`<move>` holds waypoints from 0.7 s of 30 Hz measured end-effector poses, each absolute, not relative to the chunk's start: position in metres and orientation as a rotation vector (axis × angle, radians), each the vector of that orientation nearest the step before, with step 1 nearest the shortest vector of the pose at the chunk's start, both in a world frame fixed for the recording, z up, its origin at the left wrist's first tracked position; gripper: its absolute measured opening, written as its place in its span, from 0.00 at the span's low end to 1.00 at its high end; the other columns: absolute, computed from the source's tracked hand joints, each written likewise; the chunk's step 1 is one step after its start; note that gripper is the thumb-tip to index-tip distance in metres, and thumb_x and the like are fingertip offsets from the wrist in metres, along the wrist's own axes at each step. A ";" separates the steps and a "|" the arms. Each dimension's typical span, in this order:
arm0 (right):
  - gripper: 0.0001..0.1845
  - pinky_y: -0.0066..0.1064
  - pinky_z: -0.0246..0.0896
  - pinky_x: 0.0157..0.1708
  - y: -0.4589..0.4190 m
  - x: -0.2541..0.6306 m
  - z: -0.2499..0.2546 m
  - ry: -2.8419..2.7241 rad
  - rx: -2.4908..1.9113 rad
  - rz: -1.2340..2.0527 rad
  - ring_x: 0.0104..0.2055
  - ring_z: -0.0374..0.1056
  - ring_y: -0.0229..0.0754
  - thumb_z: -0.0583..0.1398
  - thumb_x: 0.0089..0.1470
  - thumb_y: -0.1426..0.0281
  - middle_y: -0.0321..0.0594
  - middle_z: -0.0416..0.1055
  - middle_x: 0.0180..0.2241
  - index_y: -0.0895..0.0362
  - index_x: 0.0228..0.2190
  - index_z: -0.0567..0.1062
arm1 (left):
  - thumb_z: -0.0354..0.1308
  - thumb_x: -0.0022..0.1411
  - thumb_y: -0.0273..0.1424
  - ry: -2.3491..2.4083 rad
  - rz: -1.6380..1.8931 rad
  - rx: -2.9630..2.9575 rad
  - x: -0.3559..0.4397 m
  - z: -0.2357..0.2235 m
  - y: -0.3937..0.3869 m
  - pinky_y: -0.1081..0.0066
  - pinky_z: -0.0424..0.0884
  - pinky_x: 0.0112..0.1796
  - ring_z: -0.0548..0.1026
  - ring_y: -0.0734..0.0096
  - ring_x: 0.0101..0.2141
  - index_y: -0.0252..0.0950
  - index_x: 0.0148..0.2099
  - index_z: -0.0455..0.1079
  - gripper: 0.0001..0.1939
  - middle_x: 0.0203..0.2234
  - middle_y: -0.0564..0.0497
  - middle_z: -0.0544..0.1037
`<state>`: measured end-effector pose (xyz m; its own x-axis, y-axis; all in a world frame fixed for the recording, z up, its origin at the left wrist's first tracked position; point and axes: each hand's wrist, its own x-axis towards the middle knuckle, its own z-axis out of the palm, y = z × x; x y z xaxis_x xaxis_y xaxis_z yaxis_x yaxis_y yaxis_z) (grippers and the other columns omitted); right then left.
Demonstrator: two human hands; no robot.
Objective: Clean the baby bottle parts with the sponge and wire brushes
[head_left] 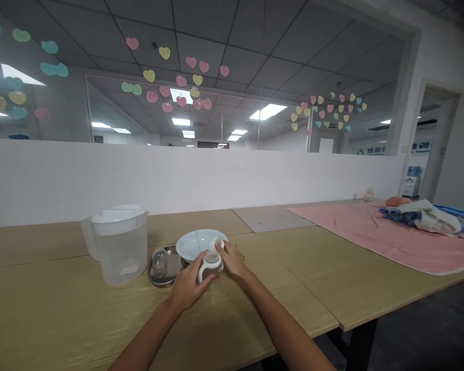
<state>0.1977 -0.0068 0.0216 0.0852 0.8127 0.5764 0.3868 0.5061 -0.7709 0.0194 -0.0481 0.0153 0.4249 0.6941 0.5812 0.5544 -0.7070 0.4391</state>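
My left hand [190, 283] is closed around a clear baby bottle [211, 258] with white handles, held upright over the table, its neck uncovered. Between the fingertips of my right hand [232, 260] is a white bottle collar [217, 241], just above and behind the bottle's mouth; whether a teat sits in it I cannot make out. A white bowl [188, 244] stands right behind my hands. Left of them, a clear dome-shaped bottle cap [160, 263] rests on a round metal tray [175, 266]. Something small and yellow-green [243, 255] shows partly behind my right hand.
A large lidded translucent pitcher [123, 252] stands on the wooden table [139, 330] at the left. Over the right side lies a pink cloth [355, 229] with a heap of blue and white fabric [435, 219]. A low white wall [201, 178] runs along the back.
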 end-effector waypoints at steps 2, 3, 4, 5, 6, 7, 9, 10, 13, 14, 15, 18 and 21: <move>0.23 0.37 0.55 0.43 -0.005 0.197 0.022 -1.542 -1.050 0.537 0.37 0.67 0.45 0.53 0.49 0.49 0.39 0.73 0.32 0.55 0.30 0.74 | 0.49 0.59 0.43 1.113 1.145 2.485 0.019 0.015 -0.047 0.63 0.62 0.51 0.64 0.61 0.53 0.36 0.60 0.50 0.30 0.54 0.44 0.64; 0.25 0.36 0.56 0.42 -0.004 0.197 0.022 -1.533 -1.026 0.605 0.38 0.67 0.45 0.51 0.50 0.49 0.40 0.73 0.34 0.56 0.32 0.74 | 0.49 0.59 0.43 1.120 1.140 2.479 0.019 0.014 -0.047 0.62 0.62 0.51 0.64 0.61 0.53 0.36 0.60 0.49 0.30 0.54 0.44 0.64; 0.26 0.36 0.57 0.41 -0.003 0.197 0.023 -1.507 -1.004 0.670 0.39 0.67 0.46 0.51 0.50 0.48 0.41 0.73 0.35 0.56 0.34 0.73 | 0.49 0.59 0.43 1.127 1.135 2.474 0.019 0.014 -0.047 0.62 0.62 0.51 0.64 0.60 0.53 0.36 0.60 0.49 0.30 0.54 0.44 0.64; 0.28 0.35 0.58 0.40 -0.002 0.197 0.024 -1.475 -0.987 0.732 0.39 0.67 0.46 0.50 0.50 0.47 0.42 0.73 0.35 0.57 0.35 0.73 | 0.49 0.59 0.43 1.132 1.128 2.470 0.019 0.014 -0.047 0.61 0.62 0.50 0.64 0.60 0.53 0.37 0.60 0.49 0.31 0.54 0.44 0.64; 0.29 0.35 0.58 0.40 -0.002 0.197 0.025 -1.442 -0.977 0.785 0.38 0.67 0.46 0.50 0.49 0.47 0.43 0.73 0.35 0.58 0.35 0.73 | 0.49 0.59 0.43 1.137 1.122 2.468 0.018 0.014 -0.047 0.61 0.62 0.50 0.64 0.60 0.53 0.37 0.61 0.49 0.31 0.54 0.44 0.64; 0.30 0.35 0.58 0.40 -0.002 0.197 0.026 -1.410 -0.972 0.827 0.37 0.68 0.47 0.50 0.48 0.46 0.44 0.73 0.34 0.59 0.34 0.73 | 0.49 0.59 0.43 1.141 1.121 2.467 0.018 0.014 -0.048 0.61 0.62 0.50 0.64 0.59 0.53 0.38 0.61 0.49 0.30 0.54 0.44 0.64; 0.32 0.35 0.58 0.40 -0.002 0.197 0.029 -1.369 -0.969 0.872 0.36 0.68 0.47 0.51 0.46 0.44 0.44 0.74 0.32 0.60 0.33 0.73 | 0.49 0.59 0.43 1.145 1.120 2.471 0.018 0.015 -0.048 0.62 0.63 0.50 0.64 0.60 0.53 0.38 0.61 0.49 0.31 0.55 0.45 0.64; 0.31 0.35 0.58 0.39 -0.003 0.196 0.031 -1.365 -0.966 0.880 0.36 0.68 0.47 0.52 0.46 0.44 0.44 0.74 0.31 0.60 0.32 0.73 | 0.49 0.59 0.43 1.144 1.122 2.475 0.018 0.015 -0.048 0.62 0.62 0.50 0.64 0.60 0.53 0.38 0.61 0.49 0.31 0.55 0.45 0.64; 0.29 0.34 0.57 0.40 -0.006 0.194 0.033 -1.417 -0.956 0.850 0.37 0.67 0.46 0.53 0.46 0.46 0.43 0.73 0.33 0.60 0.31 0.74 | 0.49 0.59 0.44 1.132 1.132 2.479 0.019 0.014 -0.048 0.62 0.62 0.50 0.63 0.60 0.53 0.37 0.61 0.48 0.31 0.55 0.44 0.64; 0.28 0.34 0.57 0.40 -0.006 0.194 0.033 -1.447 -0.956 0.836 0.38 0.67 0.46 0.53 0.46 0.46 0.43 0.73 0.34 0.59 0.31 0.73 | 0.49 0.58 0.44 1.129 1.137 2.477 0.019 0.014 -0.048 0.62 0.62 0.51 0.63 0.59 0.53 0.38 0.61 0.48 0.32 0.55 0.44 0.63; 0.28 0.33 0.57 0.40 -0.007 0.193 0.033 -1.474 -0.954 0.828 0.38 0.66 0.46 0.53 0.47 0.47 0.42 0.73 0.34 0.59 0.31 0.73 | 0.50 0.58 0.44 1.127 1.141 2.474 0.019 0.015 -0.048 0.62 0.62 0.51 0.63 0.59 0.54 0.38 0.61 0.49 0.32 0.55 0.44 0.63; 0.26 0.32 0.57 0.40 -0.008 0.192 0.032 -1.496 -0.923 0.820 0.37 0.66 0.44 0.52 0.49 0.49 0.42 0.73 0.34 0.60 0.32 0.73 | 0.50 0.58 0.43 1.131 1.142 2.458 0.020 0.016 -0.050 0.61 0.61 0.51 0.63 0.59 0.53 0.38 0.61 0.49 0.32 0.55 0.44 0.64; 0.25 0.32 0.57 0.40 -0.005 0.195 0.032 -1.377 -0.898 0.701 0.38 0.66 0.44 0.55 0.48 0.52 0.42 0.73 0.35 0.61 0.34 0.73 | 0.51 0.58 0.42 1.135 1.157 2.452 0.019 0.016 -0.050 0.62 0.62 0.51 0.64 0.60 0.53 0.38 0.61 0.49 0.31 0.55 0.45 0.64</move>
<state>0.1947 -0.0052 0.0321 0.0919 0.8533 0.5133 0.0870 0.5066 -0.8578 0.0194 -0.0503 0.0161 0.3980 0.7170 0.5723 0.5585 -0.6843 0.4689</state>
